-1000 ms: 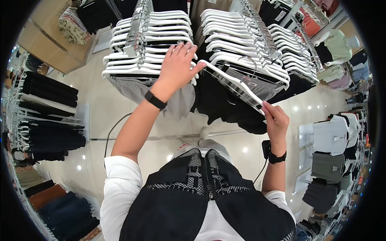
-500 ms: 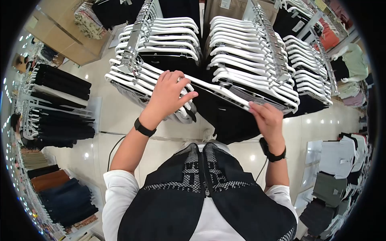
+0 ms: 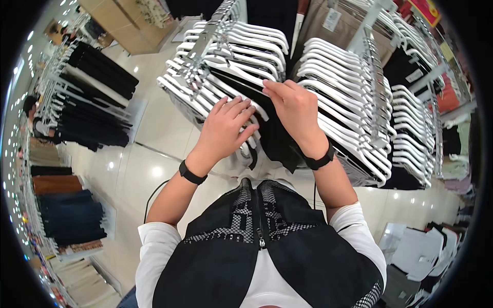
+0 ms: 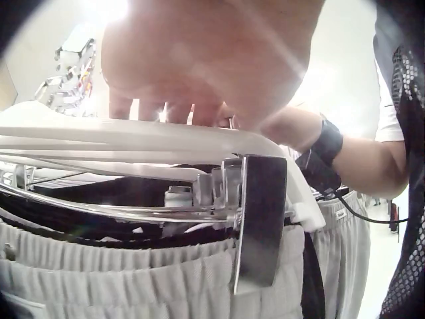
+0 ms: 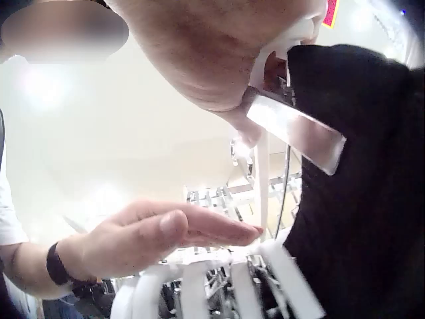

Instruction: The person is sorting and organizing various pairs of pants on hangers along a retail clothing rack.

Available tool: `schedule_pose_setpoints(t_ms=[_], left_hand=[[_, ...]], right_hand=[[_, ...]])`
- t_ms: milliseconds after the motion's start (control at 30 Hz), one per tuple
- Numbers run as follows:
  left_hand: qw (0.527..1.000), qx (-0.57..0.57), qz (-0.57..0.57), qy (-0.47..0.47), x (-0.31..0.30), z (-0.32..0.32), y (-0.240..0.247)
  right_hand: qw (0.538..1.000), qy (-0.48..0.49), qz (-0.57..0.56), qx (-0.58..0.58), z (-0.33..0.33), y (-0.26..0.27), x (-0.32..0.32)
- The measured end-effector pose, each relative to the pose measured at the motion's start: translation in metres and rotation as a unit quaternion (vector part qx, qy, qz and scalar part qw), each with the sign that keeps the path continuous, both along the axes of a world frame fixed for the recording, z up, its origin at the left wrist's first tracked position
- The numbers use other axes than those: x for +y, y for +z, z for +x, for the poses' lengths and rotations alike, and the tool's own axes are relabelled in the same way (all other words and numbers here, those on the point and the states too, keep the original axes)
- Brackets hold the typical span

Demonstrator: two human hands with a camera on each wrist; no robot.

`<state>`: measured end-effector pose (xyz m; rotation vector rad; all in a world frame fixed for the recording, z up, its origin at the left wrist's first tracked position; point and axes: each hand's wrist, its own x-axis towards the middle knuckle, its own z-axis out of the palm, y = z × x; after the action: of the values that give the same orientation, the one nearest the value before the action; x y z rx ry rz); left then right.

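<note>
Fingers extended, the left hand rests on top of white hangers on the left rail. Grey garments hang below it, held by a metal clip. Thumb and fingers of the right hand pinch a white hanger just to the right of that group. From this hanger a black garment hangs, its shiny clip beside the right hand. The left fingertips lie close to this hanger in the right wrist view.
A second rail of white hangers stands to the right, with another row beyond it. Dark trousers hang on a rack at the left. Tiled floor lies between the racks.
The right hand has carried its hanger and black garment leftward, up against the left rail's front group. The left hand remains on the hangers, and the head view has shifted.
</note>
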<state>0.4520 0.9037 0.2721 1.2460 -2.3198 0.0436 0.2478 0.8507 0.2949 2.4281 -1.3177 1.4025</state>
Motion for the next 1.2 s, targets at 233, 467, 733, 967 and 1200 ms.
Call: schedule_pose_setpoints(t_ms=[233,467,733,967,1200], left_hand=[[0.999,-0.026,0.023,0.019,-0.006,0.010,-0.009],[0.999,-0.027,0.009,-0.038,-0.019,0.022,-0.013],[0.995,0.011,-0.024,-0.094,-0.031,0.033,-0.017],[0.990,-0.025,-0.022,-0.134,-0.038,0.044,-0.021],[0.985,-0.021,-0.035,-0.171,-0.042,0.052,-0.039]], right_hand=[[0.996,0.084,0.028,0.001,0.042,-0.033,-0.055],[0.982,0.001,0.189,0.022,0.053,-0.036,-0.058],[0.995,0.039,0.095,-0.022,0.057,-0.005,-0.024],[0.982,-0.023,0.175,0.069,0.063,-0.021,0.014],[0.948,-0.098,0.292,0.086,0.086,-0.019,0.037]])
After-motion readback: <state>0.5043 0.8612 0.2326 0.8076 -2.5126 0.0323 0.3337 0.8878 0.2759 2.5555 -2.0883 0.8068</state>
